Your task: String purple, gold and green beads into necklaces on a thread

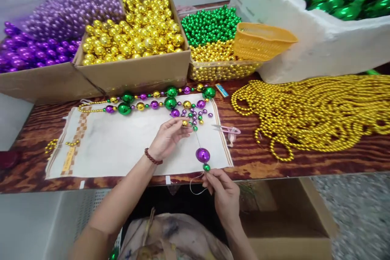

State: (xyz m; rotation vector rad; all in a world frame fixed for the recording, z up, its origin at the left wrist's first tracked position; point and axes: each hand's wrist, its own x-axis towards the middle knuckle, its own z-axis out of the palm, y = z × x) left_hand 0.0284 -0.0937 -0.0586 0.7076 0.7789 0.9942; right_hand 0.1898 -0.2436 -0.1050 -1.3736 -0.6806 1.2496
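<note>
My left hand is over the white cloth, its thumb and fingers pinching a small gold bead on a thin string. From there the string runs down to a large purple bead and a small green bead. Close below that green bead, the fingers of my right hand are pinched on the string, whose loose end curls to the left. Small loose purple, green and gold beads lie just beyond my left hand. A bead necklace in purple, green and gold stretches along the cloth's far edge.
Boxes of purple beads and gold beads stand at the back. A clear tub holds green and gold beads and an orange basket. Thread snips lie beside gold bead strands. A foam box stands at right.
</note>
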